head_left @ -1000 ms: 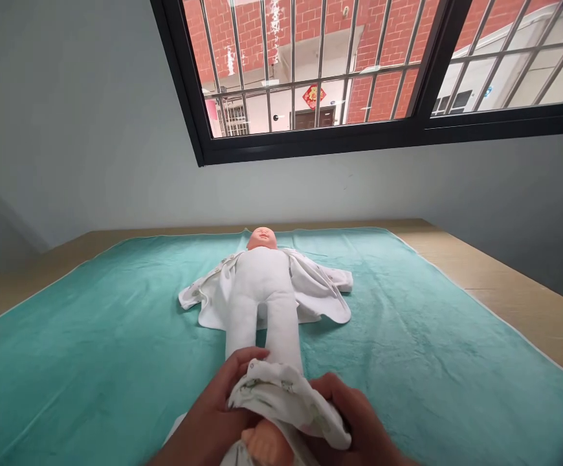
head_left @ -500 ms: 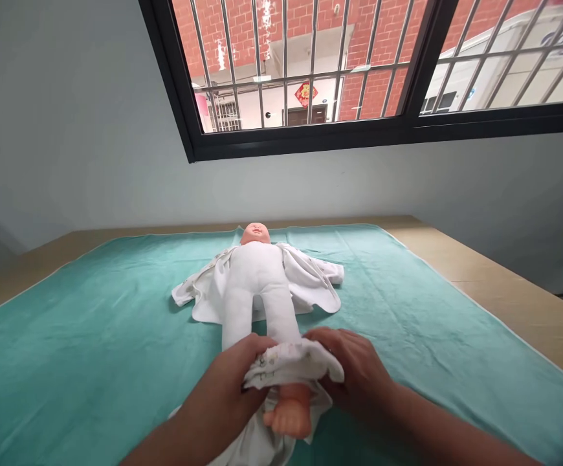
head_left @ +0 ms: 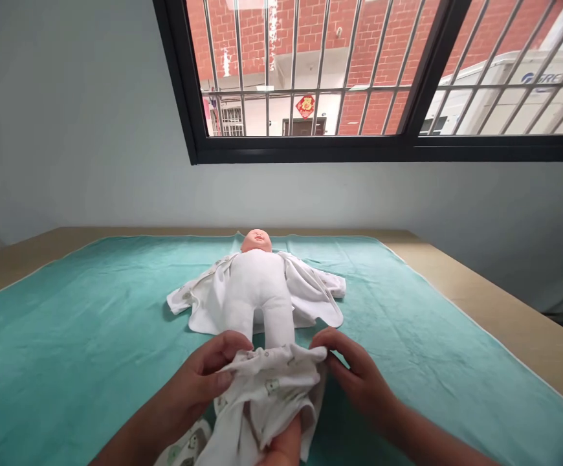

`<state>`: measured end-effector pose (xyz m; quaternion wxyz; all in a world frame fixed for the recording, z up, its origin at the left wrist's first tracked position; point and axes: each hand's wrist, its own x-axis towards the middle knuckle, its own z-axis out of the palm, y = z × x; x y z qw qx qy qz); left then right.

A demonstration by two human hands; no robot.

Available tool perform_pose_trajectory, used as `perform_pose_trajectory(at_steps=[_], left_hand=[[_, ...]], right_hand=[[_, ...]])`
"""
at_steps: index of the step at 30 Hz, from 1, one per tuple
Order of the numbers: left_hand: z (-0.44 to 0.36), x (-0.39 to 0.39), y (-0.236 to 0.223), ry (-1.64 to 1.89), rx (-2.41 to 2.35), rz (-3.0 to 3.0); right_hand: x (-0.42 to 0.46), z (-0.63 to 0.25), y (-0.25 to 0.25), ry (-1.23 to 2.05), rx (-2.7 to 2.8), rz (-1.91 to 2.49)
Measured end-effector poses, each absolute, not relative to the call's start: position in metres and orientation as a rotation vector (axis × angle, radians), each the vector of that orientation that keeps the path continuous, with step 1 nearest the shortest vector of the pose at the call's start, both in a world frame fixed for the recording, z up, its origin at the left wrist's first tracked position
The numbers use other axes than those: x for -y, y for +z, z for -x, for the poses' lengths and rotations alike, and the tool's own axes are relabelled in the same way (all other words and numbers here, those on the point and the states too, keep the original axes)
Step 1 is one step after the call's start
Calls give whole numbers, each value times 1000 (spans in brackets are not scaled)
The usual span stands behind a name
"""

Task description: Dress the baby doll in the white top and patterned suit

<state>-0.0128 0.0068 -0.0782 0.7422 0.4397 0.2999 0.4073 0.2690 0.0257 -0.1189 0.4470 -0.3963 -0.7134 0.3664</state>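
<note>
Nearest, at the bottom of the view, a flesh-coloured lower limb of the doll (head_left: 259, 285) shows at a lower opening of a white printed garment (head_left: 274, 388). The garment is bunched over the doll's lower legs, its upper edge running crosswise and its cloth hanging toward the wearer; a further printed fold lies at lower left. It lies between the two hands, its upper edge level with the fingertips. The left hand (head_left: 208, 372) is closed on the left end of that edge, thumb nearer the wearer and fingers beyond. The right hand (head_left: 356, 375) pinches the right corner between thumb and forefinger.

Beyond the hands, the doll lies on its back, long axis running away from the wearer, legs near and head far. A white jacket (head_left: 313, 294) spreads open beneath it, sleeves out to both sides. All rest on a green cloth (head_left: 408, 336) over a wooden tabletop (head_left: 499, 310). Farthest are a pale wall (head_left: 92, 149) and a dark-framed, barred window (head_left: 305, 150).
</note>
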Motion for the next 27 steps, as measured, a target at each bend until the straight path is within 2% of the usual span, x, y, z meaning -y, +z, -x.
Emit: perform_pose_trajectory(at_steps=[4, 9, 15, 18, 21, 24, 27], left_hand=[[13, -10, -85, 958, -566, -898], [9, -12, -90, 1020, -682, -869], [-3, -9, -87, 1080, -887, -1002], [-2, -9, -89, 1134, -925, -917], [2, -12, -88, 1047, -829, -908], [5, -13, -80, 872, -780, -1032], [6, -11, -75, 762, -856, -1093]], right_hand=[[-24, -261, -92, 881, 1783, 977], [-23, -210, -45, 999, 2147, 1015], [-25, -173, -52, 1032, 2292, 1265], [-32, -181, -64, 1341, 2049, 1130], [-42, -190, -69, 1722, 1485, 976], [-50, -194, -70, 1884, 1064, 879], [-52, -197, -70, 2023, 993, 774]])
